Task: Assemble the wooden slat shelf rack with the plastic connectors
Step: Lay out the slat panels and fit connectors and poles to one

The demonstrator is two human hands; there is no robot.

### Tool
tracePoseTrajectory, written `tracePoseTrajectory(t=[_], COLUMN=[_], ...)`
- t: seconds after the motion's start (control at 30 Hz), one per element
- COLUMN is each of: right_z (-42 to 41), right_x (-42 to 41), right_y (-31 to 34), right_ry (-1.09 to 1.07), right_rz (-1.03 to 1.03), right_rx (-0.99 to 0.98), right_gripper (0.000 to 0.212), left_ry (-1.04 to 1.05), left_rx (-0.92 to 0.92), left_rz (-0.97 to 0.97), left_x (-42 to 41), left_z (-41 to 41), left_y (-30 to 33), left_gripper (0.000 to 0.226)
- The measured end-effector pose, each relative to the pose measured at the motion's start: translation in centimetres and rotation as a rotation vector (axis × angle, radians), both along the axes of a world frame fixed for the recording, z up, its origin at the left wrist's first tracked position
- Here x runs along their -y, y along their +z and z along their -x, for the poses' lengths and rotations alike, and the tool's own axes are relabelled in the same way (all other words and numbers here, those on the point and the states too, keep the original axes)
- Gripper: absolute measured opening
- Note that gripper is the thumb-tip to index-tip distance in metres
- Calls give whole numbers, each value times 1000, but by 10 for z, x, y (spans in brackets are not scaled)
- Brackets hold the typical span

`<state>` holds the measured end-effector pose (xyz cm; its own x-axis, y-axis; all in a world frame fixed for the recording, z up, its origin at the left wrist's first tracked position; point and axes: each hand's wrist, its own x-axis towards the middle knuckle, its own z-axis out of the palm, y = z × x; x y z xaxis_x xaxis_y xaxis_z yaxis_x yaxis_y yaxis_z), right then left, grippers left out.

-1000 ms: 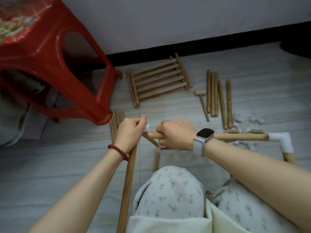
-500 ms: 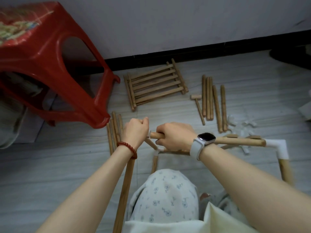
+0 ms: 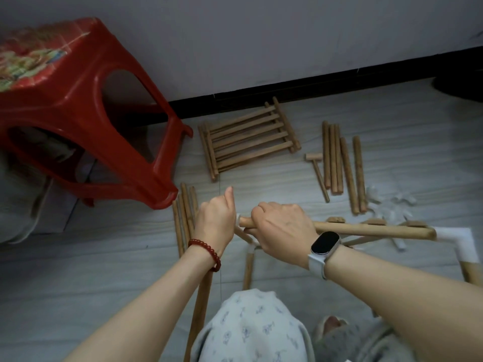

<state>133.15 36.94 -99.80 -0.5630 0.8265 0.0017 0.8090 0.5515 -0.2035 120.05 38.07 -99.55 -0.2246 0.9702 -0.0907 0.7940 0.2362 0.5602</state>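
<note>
You are at a corner joint of the frame: your right hand [image 3: 283, 228] is wrapped round the horizontal rod [image 3: 371, 230], whose far end sits in a white elbow connector [image 3: 462, 240], and your left hand [image 3: 215, 220] is closed round the top of the upright rod [image 3: 200, 312], with a sliver of another white connector [image 3: 238, 218] showing between your fists. The free rod end lies just beside that connector, so next, I judge, line it up squarely and push it home. The slat panel [image 3: 248, 137] and mallet [image 3: 317, 173] lie on the floor [image 3: 104, 257] beyond.

The stool [image 3: 86, 121] is red. The sticks [image 3: 339, 158] are light brown. The corner piece [image 3: 462, 244] is white, and the watch [image 3: 325, 242] black.
</note>
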Motion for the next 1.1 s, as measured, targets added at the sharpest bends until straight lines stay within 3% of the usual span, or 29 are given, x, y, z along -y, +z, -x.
tracePoseTrajectory(t=[0.9,1.1], right_z=[5,1], right_x=[8,5], right_y=[10,9], right_ry=[-27,-43], right_rz=[176,195], right_rx=[-79,-57], right_gripper=[26,21], left_ry=[-64,-80], left_rx=[-27,-51], left_rz=[-55,32], left_x=[15,9], left_z=[5,1], left_y=[-5,-2], left_gripper=[51,52])
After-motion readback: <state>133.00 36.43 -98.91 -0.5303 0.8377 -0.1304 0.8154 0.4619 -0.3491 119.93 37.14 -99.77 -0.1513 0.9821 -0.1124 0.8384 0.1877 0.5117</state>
